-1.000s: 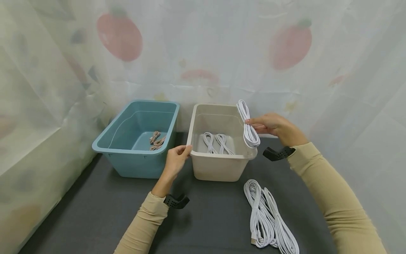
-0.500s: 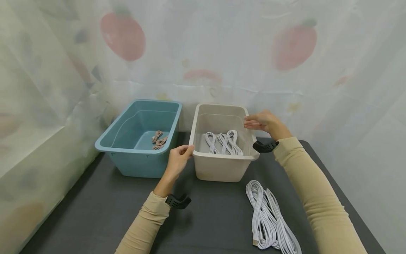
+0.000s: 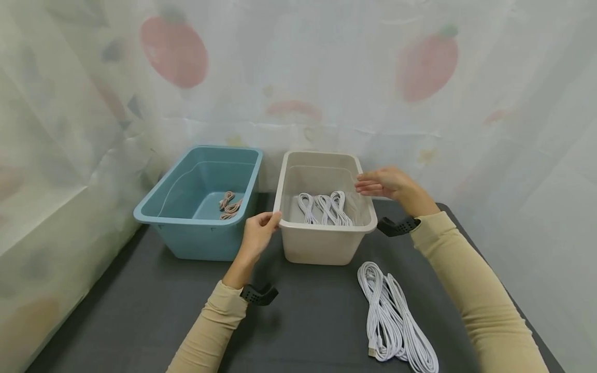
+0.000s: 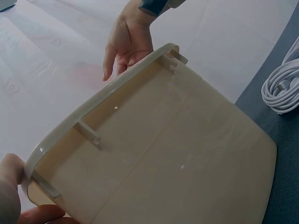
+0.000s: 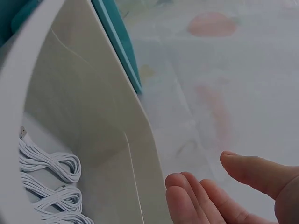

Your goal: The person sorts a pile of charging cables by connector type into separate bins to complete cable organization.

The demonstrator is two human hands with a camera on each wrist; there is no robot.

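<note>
Head view, hidden: we cannot see the far ends of the loose white cables (image 3: 394,321) on the tabletop (image 3: 140,311); the bottom edge cuts them off.
Head view, left hand: our left hand (image 3: 257,235) grips the near left corner of the beige bin (image 3: 322,243), fingers curled over the rim.
Head view, right hand: our right hand (image 3: 389,184) hovers over the bin's right rim, fingers released and holding nothing.
Head view, change: a second ago that hand held a white bundle above the rim; now three coiled cable bundles (image 3: 325,208) lie side by side on the bin floor, where there were two.
Head view, materials: both bins are smooth moulded plastic with rounded corners; the teal bin (image 3: 186,238) holds small pinkish cords (image 3: 228,204); the curtain (image 3: 298,77) behind is thin, with faded red fruit prints.
Left wrist view, hidden: only fingertips (image 4: 11,172) show at the edge, on the bin's rim; the bin wall (image 4: 187,163) fills the frame and hides its contents.
Left wrist view, shapes: ribs brace the rim's underside; the other hand (image 4: 128,39) shows beyond it.
Right wrist view, hidden: only the fingertips (image 5: 187,193) and thumb show, loose and apart from the bin wall.
Right wrist view, textures: ribbed white coils (image 5: 51,186) lie at the bottom.
</note>
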